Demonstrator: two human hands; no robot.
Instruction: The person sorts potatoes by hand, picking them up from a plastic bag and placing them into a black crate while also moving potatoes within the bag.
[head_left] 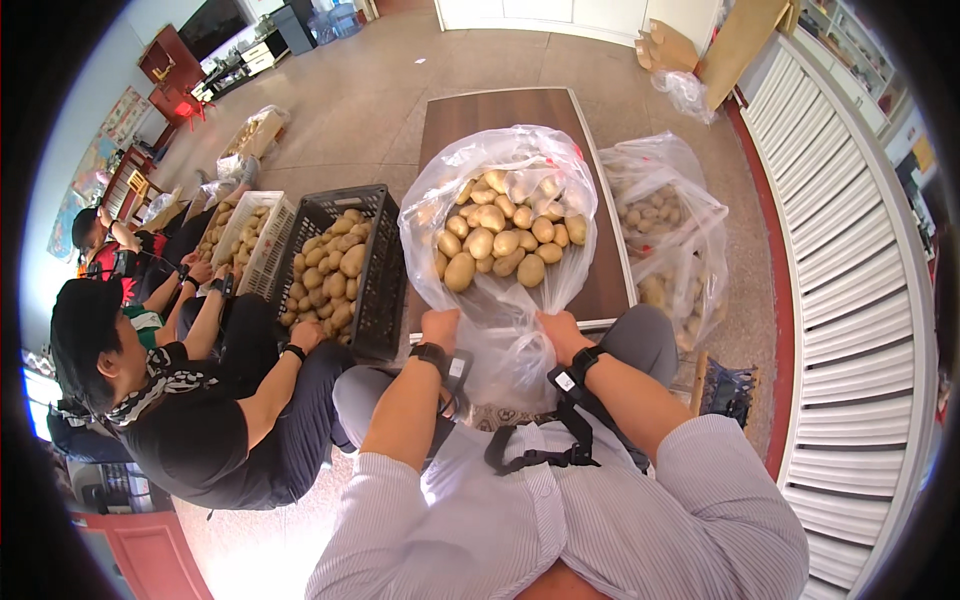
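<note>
Head view shows the left hand (439, 328) and right hand (560, 332) each clenched on the near rim of the clear plastic bag of yellow potatoes (505, 240), its bulk lying straight ahead, both hands equally near.

Potato bags (497, 215): three. Crates (380, 270): two, black and white. Table (500, 108): one.

A black crate (385, 270) of potatoes stands beside a white crate (270, 215), near seated co-workers.

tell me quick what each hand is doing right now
Left hand: closed on the near edge of the clear plastic bag of potatoes.
Right hand: closed on the same bag's edge.
</note>
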